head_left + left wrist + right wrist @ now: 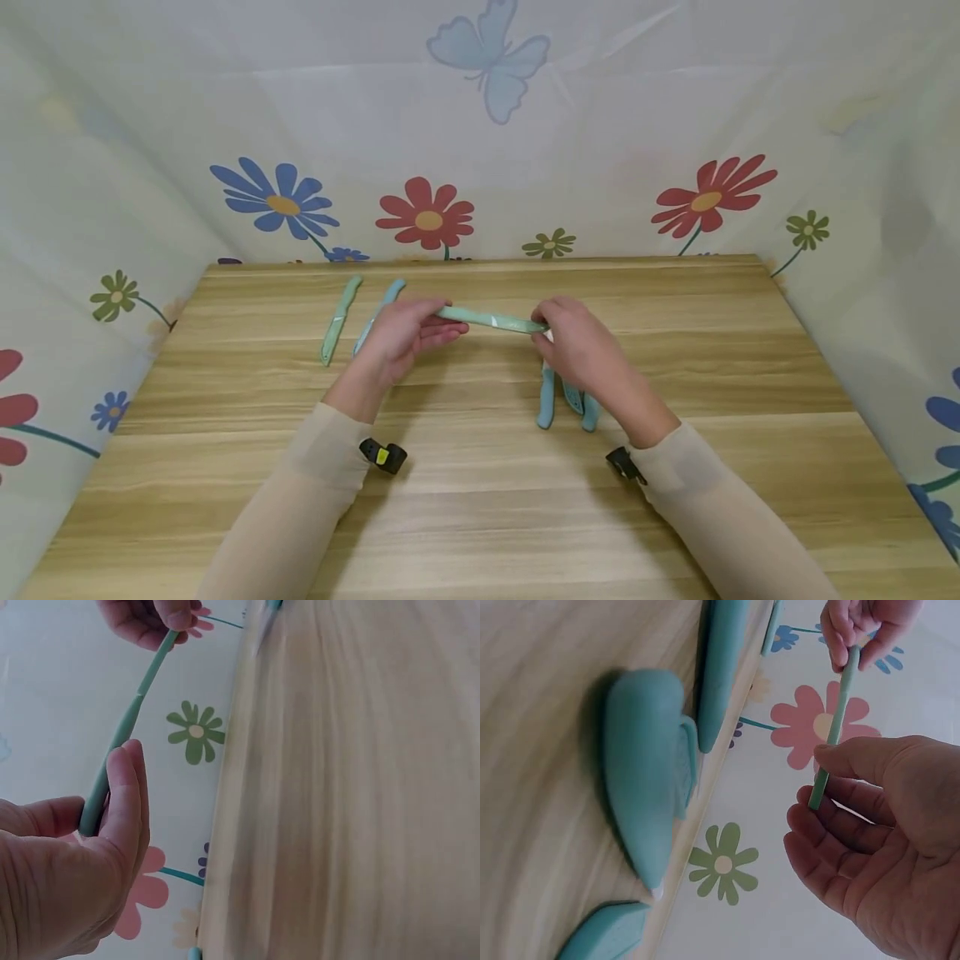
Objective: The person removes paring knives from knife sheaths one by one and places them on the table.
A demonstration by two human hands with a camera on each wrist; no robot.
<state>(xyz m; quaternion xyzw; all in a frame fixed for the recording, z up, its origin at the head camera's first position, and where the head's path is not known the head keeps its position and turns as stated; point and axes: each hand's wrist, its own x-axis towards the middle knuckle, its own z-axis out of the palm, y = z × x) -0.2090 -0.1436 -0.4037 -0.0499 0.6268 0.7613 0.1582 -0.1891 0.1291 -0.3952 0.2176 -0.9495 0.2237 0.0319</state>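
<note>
A light green knife point(483, 318) in a matching sheath is held level above the table between both hands. My left hand point(397, 337) pinches its handle end between thumb and fingers. At the sheath end, my right hand point(581, 346) grips with thumb and fingertips. The right wrist view shows that sheath tip point(819, 791) between the thumb and curled fingers. Below the right hand lie a blue-handled knife point(547, 402), a blue sheath point(573, 397) and another blue handle point(591, 413). The right hand partly hides these in the head view.
At the back left of the wooden table point(480, 517) lie a green sheathed knife point(341, 321) and a blue sheathed knife point(392, 293), the latter partly behind the left hand. A flower-printed cloth point(600, 142) hangs along the table's back and sides.
</note>
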